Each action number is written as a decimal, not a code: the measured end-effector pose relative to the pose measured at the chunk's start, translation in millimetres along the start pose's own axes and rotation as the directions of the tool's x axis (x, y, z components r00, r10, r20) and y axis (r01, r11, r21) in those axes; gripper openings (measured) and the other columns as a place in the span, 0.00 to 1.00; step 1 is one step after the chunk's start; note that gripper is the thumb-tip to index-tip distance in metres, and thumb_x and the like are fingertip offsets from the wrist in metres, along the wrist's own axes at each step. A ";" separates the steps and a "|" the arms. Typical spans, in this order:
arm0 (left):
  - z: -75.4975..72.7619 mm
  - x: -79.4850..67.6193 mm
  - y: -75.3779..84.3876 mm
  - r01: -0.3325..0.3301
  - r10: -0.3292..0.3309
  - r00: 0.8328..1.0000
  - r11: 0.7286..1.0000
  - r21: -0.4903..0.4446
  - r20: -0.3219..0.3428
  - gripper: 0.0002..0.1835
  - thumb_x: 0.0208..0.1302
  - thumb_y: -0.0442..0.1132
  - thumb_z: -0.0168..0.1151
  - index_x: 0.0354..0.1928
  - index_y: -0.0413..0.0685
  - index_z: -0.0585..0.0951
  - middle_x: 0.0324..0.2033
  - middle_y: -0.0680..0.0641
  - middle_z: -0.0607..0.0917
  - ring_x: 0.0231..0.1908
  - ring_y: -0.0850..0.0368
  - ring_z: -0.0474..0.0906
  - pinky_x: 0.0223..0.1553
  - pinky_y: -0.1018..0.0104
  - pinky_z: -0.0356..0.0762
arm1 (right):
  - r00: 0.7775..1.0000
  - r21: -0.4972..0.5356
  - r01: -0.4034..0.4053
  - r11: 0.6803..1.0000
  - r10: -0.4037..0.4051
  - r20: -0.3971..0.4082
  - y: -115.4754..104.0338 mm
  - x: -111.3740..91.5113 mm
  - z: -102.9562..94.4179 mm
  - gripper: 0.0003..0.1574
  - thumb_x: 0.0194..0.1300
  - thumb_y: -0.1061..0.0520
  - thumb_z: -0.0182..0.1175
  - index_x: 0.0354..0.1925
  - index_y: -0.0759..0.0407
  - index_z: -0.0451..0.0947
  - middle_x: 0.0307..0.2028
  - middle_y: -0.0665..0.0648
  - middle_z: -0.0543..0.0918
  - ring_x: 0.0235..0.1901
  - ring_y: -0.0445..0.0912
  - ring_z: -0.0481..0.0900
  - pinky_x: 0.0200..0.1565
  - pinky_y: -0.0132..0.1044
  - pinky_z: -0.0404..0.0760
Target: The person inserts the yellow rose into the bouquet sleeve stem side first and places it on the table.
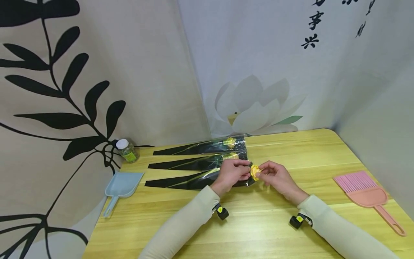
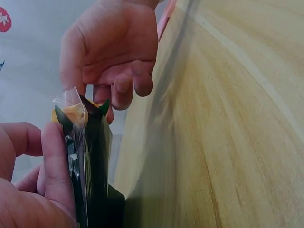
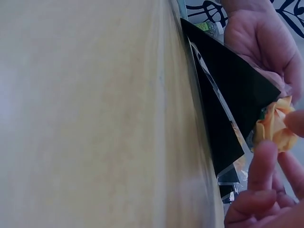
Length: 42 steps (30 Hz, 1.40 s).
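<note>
A yellow rose sticks out of the open right end of the nearest black and clear flower sleeve. My right hand pinches the bloom between thumb and fingers; its petals show clearly in the right wrist view. Beside it, my left hand grips the sleeve near its mouth, and in the left wrist view the film edge stands against those fingers. Farther back lie two more sleeves, the middle one and the rear one, each with a yellow rose. The front rose's stem is largely hidden.
On the left of the wooden table lies a light blue dustpan, with a white-lidded jar behind it. A pink dustpan with comb-like teeth lies at the right edge. Curtains hang behind.
</note>
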<state>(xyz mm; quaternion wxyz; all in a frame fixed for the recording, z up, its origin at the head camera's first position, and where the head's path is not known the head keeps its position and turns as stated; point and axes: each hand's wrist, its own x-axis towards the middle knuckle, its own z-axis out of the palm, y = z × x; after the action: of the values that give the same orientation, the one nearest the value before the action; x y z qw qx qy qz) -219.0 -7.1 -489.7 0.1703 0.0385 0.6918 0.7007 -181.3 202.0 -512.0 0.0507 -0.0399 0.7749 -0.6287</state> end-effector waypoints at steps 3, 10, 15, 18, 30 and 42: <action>0.7 -0.3 -0.7 -0.010 0.010 1.000 1.000 0.005 0.008 0.11 0.67 0.30 0.70 0.49 0.42 0.91 0.35 0.43 0.92 0.28 0.62 0.88 0.35 0.68 0.91 | 1.000 -0.008 -0.016 1.000 0.016 0.015 0.9 0.2 -0.2 0.23 0.67 0.57 0.73 0.54 0.70 0.80 0.38 0.59 0.86 0.28 0.48 0.83 0.27 0.36 0.83; 1.0 -1.2 -1.5 -0.018 0.018 0.999 1.000 0.002 0.032 0.11 0.68 0.30 0.69 0.49 0.43 0.91 0.36 0.44 0.93 0.29 0.61 0.89 0.37 0.66 0.91 | 0.999 -0.076 -0.007 0.997 0.009 0.032 0.6 2.2 3.3 0.24 0.68 0.52 0.74 0.55 0.64 0.80 0.38 0.61 0.89 0.27 0.52 0.84 0.27 0.39 0.84; 0.9 -1.2 -1.5 -0.020 0.020 0.999 1.000 0.006 0.030 0.11 0.67 0.31 0.70 0.50 0.43 0.91 0.37 0.43 0.93 0.30 0.61 0.90 0.38 0.65 0.92 | 0.999 -0.097 0.017 0.995 -0.014 0.032 1.3 4.8 6.1 0.21 0.68 0.51 0.75 0.52 0.60 0.83 0.38 0.61 0.89 0.25 0.54 0.83 0.25 0.41 0.84; 0.2 -2.0 -1.1 -0.020 0.019 0.999 1.000 0.013 0.031 0.11 0.68 0.32 0.69 0.50 0.42 0.91 0.38 0.43 0.93 0.30 0.60 0.90 0.38 0.65 0.92 | 0.999 -0.116 0.018 0.993 -0.014 0.034 2.2 6.4 6.7 0.19 0.67 0.49 0.75 0.50 0.58 0.86 0.38 0.60 0.89 0.24 0.53 0.82 0.23 0.39 0.83; 0.9 -5.2 -0.5 -0.003 0.004 0.999 1.000 -0.019 0.052 0.13 0.66 0.31 0.69 0.51 0.37 0.90 0.36 0.42 0.93 0.28 0.61 0.90 0.36 0.67 0.91 | 0.994 -0.250 0.085 0.965 -0.064 0.094 -0.3 8.1 13.5 0.16 0.68 0.47 0.74 0.51 0.49 0.92 0.44 0.52 0.93 0.34 0.44 0.85 0.33 0.35 0.85; 5.1 -7.6 -3.7 0.018 -0.016 0.998 0.999 -0.039 0.058 0.16 0.67 0.32 0.71 0.54 0.30 0.87 0.34 0.41 0.92 0.26 0.62 0.88 0.34 0.69 0.90 | 0.975 -0.258 0.114 0.959 -0.058 0.214 2.3 12.9 15.9 0.12 0.70 0.58 0.70 0.50 0.55 0.91 0.45 0.55 0.93 0.46 0.46 0.87 0.47 0.37 0.87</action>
<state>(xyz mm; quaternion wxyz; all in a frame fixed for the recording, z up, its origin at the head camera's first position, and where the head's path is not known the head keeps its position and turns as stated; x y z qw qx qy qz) -209.6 -4.5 -491.8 0.1969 0.0493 0.6729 0.7114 -192.0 185.5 -517.9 0.0966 -0.1448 0.8413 -0.5118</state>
